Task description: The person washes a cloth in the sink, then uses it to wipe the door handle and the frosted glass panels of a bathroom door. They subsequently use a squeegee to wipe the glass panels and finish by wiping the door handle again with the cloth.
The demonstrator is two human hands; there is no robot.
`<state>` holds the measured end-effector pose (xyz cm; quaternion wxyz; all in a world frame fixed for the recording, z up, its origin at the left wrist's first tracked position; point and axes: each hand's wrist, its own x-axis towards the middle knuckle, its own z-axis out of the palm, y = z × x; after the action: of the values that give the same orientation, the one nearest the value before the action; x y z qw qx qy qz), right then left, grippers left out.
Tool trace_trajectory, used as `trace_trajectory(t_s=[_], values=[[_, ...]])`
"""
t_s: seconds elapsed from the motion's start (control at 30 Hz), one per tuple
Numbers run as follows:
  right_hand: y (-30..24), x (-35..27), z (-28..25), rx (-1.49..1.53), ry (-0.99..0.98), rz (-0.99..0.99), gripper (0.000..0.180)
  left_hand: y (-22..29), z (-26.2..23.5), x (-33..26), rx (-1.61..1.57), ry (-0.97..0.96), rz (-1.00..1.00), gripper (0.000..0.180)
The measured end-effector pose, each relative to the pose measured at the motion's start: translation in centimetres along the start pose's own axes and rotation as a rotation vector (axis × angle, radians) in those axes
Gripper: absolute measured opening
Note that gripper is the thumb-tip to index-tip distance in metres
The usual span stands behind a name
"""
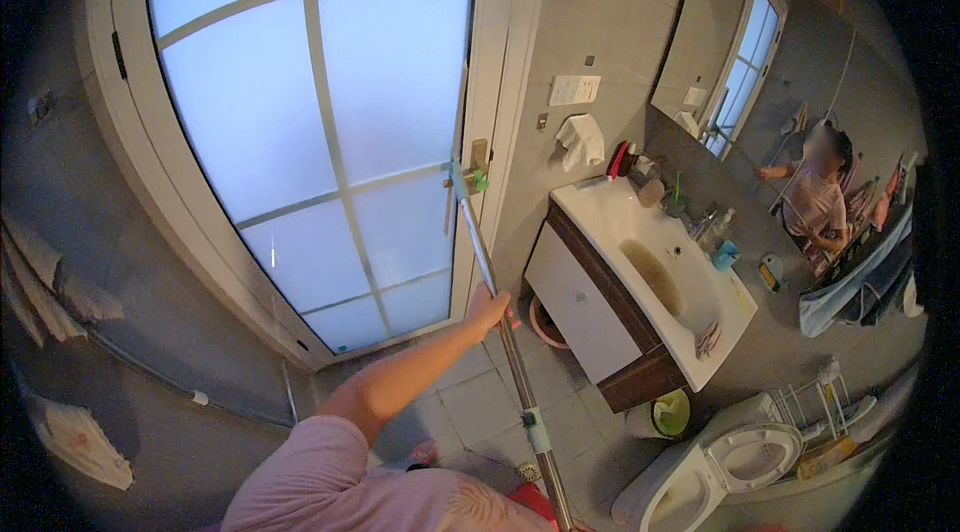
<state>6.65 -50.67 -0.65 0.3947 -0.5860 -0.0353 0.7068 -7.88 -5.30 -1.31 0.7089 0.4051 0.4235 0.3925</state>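
Frosted glass door (310, 122), white frame and muntins, fills the upper left; brass handle at its right edge. Grey tiled walls, pale floor tiles (470, 402) below.

Mirror (790, 122) on the right wall, showing the person's reflection and the door.

White washbasin (640, 232) on a cabinet with a white drawer front and dark wood side. Basin bowl holds no objects, only a brownish stain near the drain. Back rim near the wall carries small bottles, a cup and a red item; a cloth lies at the front right corner.

White toilet (720, 467), seat down, lid up, lower right. Wire rack behind it holds bottles, too small to tell which.

Small green bin (670, 414) between cabinet and toilet; contents not visible. Pinkish basin (545, 324) on the floor under the cabinet, partly hidden.

Long pole (500, 322): metal shaft, green-and-white head touching the door at handle height, pale green collar lower down. Runs diagonally from the door handle to the bottom edge.

Left hand (487, 312) closed around the pole mid-shaft, arm extended. Right hand out of view.

White towel (580, 140) hanging on the wall below a switch plate.
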Motion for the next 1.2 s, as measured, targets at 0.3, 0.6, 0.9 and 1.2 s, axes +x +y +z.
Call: trace_trajectory(t_s=[0.3,0.6,0.9,1.2], values=[[0.9,3.8,1.6,-0.234,-0.056,-0.24,0.034,1.5,-2.3,4.6,0.044,0.249,-0.135,0.017],[1.3,5.0,2.2,-0.443,-0.016,-0.273,0.039,-0.4,-5.2,4.1,-0.251,0.071,-0.105,0.011],[1.2,5.2,1.1,-0.795,0.036,-0.336,0.043,-1.4,-8.6,1.4,-0.338,-0.036,-0.093,0.015],[0.7,6.1,-1.5,-1.608,0.275,-0.862,0.045,-4.3,-10.7,0.0,-0.536,-0.071,-0.016,0.018]])
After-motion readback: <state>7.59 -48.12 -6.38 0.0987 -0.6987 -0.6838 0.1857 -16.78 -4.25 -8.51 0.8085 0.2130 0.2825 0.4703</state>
